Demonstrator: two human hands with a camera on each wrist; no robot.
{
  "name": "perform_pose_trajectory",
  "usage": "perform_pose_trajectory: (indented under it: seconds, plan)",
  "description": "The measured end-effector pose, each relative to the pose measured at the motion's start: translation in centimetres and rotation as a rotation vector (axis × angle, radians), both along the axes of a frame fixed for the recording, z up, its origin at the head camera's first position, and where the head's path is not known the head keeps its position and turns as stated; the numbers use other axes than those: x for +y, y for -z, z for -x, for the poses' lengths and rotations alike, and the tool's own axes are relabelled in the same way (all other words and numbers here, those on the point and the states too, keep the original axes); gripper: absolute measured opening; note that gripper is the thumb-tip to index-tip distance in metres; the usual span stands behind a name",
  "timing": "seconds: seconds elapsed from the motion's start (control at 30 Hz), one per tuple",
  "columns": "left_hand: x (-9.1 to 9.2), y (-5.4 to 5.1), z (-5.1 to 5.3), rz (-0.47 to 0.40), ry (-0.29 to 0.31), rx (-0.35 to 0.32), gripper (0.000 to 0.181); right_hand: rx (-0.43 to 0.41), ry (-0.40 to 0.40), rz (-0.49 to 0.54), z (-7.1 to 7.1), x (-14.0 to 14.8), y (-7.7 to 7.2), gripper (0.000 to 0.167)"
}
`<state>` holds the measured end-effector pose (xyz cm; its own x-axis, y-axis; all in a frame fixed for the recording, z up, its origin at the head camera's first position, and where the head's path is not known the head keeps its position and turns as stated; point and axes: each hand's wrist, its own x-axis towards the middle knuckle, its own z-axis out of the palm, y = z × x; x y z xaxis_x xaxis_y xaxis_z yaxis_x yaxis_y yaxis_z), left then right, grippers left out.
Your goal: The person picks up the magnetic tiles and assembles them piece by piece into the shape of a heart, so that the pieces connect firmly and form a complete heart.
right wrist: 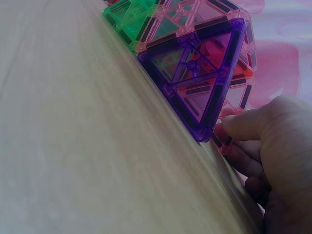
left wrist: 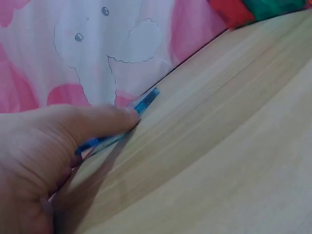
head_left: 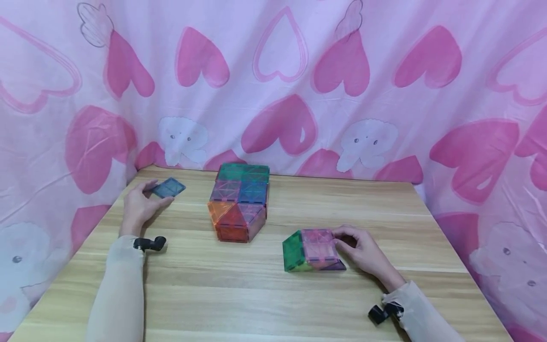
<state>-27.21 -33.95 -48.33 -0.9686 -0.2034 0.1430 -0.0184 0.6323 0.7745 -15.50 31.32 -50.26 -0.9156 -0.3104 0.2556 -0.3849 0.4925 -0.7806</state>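
Observation:
My left hand (head_left: 138,206) pinches a translucent blue square magnetic tile (head_left: 169,188) between thumb and fingers, near the table's far left corner. In the left wrist view the blue tile (left wrist: 146,101) is seen edge-on, tilted just above the wood. My right hand (head_left: 363,249) holds the right edge of a pink magnetic tile (head_left: 318,244) on a small low structure. That structure also has a green tile (head_left: 293,252) on its left and a purple triangle tile (right wrist: 214,78) at the near right end. The right fingers are partly hidden behind the pink pieces.
A larger block of magnetic tiles (head_left: 239,204), in green, blue, purple, orange and red, stands at the table's back middle. The wooden table (head_left: 205,294) meets a pink heart-patterned curtain (head_left: 278,57) at the back and sides. A black wrist mount (head_left: 149,243) sits on each sleeve.

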Motion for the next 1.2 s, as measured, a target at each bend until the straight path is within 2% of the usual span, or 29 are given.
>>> perform_pose_trajectory:
  seconds: [0.1,0.17,0.23,0.3,0.37,0.43,0.53,0.6,0.7,0.73,0.87,1.0,1.2]
  plan:
    - [0.4,-0.2,0.0,-0.090,-0.052,0.026,0.087,0.006,0.003,-0.008,0.0,0.1,0.0,0.026]
    - [0.8,-0.7,0.1,-0.186,-0.087,0.048,0.083,0.015,0.004,-0.013,0.0,0.1,0.1,0.025]
    - [1.4,-1.7,0.2,-0.291,-0.102,0.093,0.079,0.022,0.006,-0.015,-0.1,0.0,0.1,0.025]
    - [2.3,-3.3,0.3,-0.408,-0.091,0.171,0.073,0.025,0.007,-0.017,-0.1,0.0,0.0,0.025]
    - [3.5,-5.2,0.2,-0.500,-0.051,0.284,0.069,0.019,0.007,-0.013,-0.2,-0.1,-0.1,0.026]
    - [5.0,-7.4,-0.1,-0.588,0.015,0.396,0.067,0.017,0.007,-0.005,-0.2,-0.1,-0.1,0.026]
    - [7.8,-10.5,-1.1,-0.657,0.156,0.534,0.064,0.020,0.005,0.005,-0.2,-0.1,-0.1,0.026]
    - [10.0,-12.2,-2.0,-0.690,0.269,0.585,0.063,0.025,0.003,0.007,-0.1,-0.1,0.0,0.025]
    - [13.4,-14.1,-3.3,-0.663,0.445,0.614,0.064,0.031,0.000,0.003,-0.1,-0.1,0.0,0.024]
    - [14.5,-14.5,-3.7,-0.649,0.503,0.610,0.065,0.029,-0.001,0.005,-0.1,-0.1,0.0,0.024]
    - [19.2,-15.1,-5.5,-0.496,0.670,0.542,0.070,0.025,-0.008,0.012,-0.2,0.0,0.0,0.022]
    - [23.9,-14.4,-6.5,-0.338,0.771,0.481,0.075,0.012,-0.050,0.047,-0.2,0.6,-0.2,0.024]
    - [30.1,-12.4,-7.3,-0.198,0.851,0.422,0.076,-0.011,-0.206,0.153,0.0,1.5,-0.4,0.038]
